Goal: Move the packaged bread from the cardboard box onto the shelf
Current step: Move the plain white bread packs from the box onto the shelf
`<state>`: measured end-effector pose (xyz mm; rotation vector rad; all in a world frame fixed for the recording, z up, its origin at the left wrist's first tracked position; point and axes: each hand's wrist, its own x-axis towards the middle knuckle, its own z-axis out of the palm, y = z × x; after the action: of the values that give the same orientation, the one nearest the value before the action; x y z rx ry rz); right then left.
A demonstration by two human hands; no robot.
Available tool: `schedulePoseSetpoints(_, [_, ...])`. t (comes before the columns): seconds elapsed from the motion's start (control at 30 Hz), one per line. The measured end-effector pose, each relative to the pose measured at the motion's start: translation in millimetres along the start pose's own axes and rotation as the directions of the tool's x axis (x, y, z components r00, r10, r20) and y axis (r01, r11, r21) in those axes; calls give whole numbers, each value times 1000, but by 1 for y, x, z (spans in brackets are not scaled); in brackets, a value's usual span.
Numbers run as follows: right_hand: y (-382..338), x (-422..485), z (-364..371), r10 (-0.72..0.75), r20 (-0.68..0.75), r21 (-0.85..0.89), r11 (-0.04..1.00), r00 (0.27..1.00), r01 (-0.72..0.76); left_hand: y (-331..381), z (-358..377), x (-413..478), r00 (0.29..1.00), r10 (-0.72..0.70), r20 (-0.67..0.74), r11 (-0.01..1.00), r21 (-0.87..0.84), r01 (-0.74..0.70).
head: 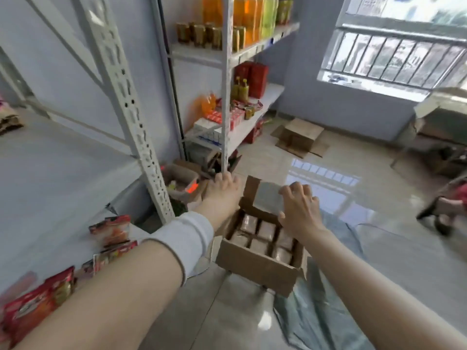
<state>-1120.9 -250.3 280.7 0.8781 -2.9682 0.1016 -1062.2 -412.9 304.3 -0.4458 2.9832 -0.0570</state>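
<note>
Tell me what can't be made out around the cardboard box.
All head view.
- Packaged bread: labels blurred; some packs hidden under the right hand, which grips the box flap.
- Left hand: fingertips point away, so contact unclear.
- Red snack packets: blurred, cut by the left edge.

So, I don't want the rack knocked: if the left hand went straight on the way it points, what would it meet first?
Probably the foot of the shelf post, which rises right beyond the fingers of the left hand; depth is unclear, so the small boxes beside it might come first.
</note>
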Motion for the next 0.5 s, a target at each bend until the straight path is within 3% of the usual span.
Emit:
schedulePoseSetpoints(0.23, [114,8,64,246,203,-54,969,948,-240,92,59,86,968,202,150,979,-3,-203])
schedulePoseSetpoints(0.5, [146,68,194,378,454,-117,923,807,-366,117,191,207,886,295,358,955,-74,-288])
